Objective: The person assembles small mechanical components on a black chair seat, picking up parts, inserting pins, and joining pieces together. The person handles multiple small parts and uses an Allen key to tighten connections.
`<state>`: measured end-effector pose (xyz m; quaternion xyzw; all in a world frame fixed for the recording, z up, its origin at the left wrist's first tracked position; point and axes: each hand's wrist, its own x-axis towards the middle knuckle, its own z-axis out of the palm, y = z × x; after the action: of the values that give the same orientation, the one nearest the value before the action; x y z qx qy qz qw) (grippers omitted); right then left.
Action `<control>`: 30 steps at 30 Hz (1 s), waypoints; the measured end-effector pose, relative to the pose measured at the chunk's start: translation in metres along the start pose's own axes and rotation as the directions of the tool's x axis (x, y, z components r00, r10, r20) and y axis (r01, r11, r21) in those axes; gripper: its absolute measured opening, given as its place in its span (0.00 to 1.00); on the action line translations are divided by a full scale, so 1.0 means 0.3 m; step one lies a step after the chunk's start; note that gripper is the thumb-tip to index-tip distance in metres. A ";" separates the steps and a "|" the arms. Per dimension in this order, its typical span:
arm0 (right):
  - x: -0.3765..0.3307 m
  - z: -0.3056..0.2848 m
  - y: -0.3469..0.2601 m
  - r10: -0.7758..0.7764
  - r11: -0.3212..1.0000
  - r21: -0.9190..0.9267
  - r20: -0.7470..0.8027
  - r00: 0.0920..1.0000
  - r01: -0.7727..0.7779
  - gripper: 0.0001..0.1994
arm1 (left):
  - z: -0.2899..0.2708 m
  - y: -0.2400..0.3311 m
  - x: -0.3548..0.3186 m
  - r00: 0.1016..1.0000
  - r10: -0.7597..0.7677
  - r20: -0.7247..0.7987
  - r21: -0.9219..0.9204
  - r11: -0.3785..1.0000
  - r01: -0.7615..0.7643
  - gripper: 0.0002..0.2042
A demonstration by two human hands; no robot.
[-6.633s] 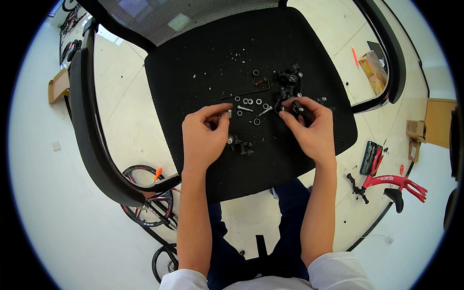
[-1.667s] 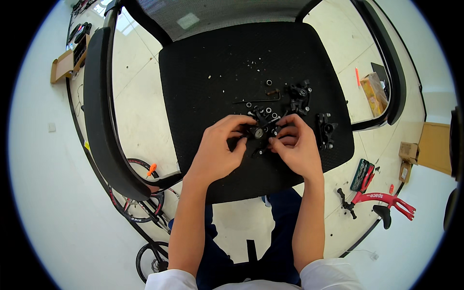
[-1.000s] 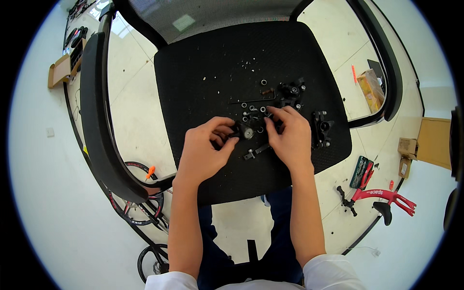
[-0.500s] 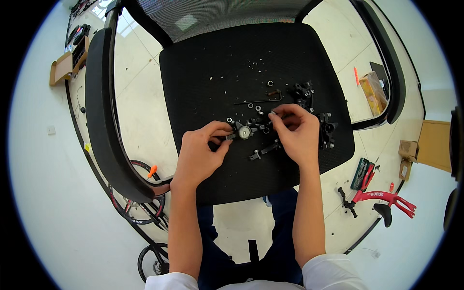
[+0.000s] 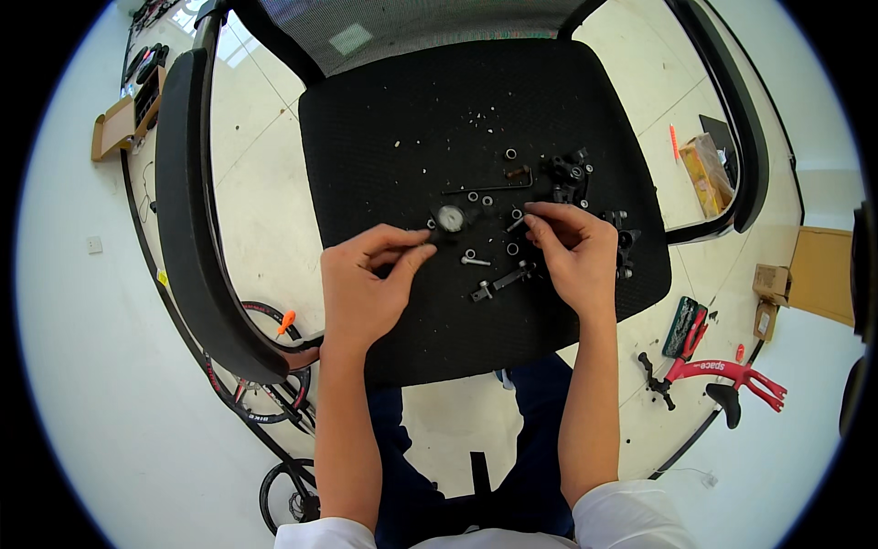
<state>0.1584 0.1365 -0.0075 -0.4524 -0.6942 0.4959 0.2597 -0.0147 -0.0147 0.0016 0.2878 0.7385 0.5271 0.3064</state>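
Note:
My left hand (image 5: 370,279) pinches a black brake caliper (image 5: 450,219) with a round silver face, slightly smeared by motion, over the black chair seat (image 5: 384,137). Between the thumb and fingertips of my right hand (image 5: 578,261) is a small silver bolt (image 5: 516,223). Below, between the hands, lie another silver bolt (image 5: 476,262), a small ring (image 5: 512,249) and a black bracket (image 5: 501,281). A black hex key (image 5: 489,190) rests farther back beside several small rings. More black caliper parts (image 5: 569,174) sit at the right, one partly hidden behind my right hand.
Armrests (image 5: 187,210) flank the seat, and a mesh backrest (image 5: 412,27) rises at the far side. Wheels (image 5: 265,366) stand at the floor's left. A red bike frame (image 5: 722,370) and cardboard boxes (image 5: 773,282) lie right. White crumbs dot the seat.
My left hand has moved the caliper up and slightly left. My right hand has shifted a little right, and the bolt in its fingers now shows. The bolt lying between the hands is uncovered.

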 end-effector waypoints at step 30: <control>0.004 -0.015 -0.016 -0.035 0.999 0.009 -0.054 0.998 0.036 0.05 | 0.122 -0.018 0.035 0.996 0.024 0.089 -0.040 0.999 -0.021 0.07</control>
<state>0.1597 0.1391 -0.0014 -0.4518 -0.6923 0.4825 0.2894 0.0055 0.0135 -0.0146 0.3135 0.7102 0.5315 0.3390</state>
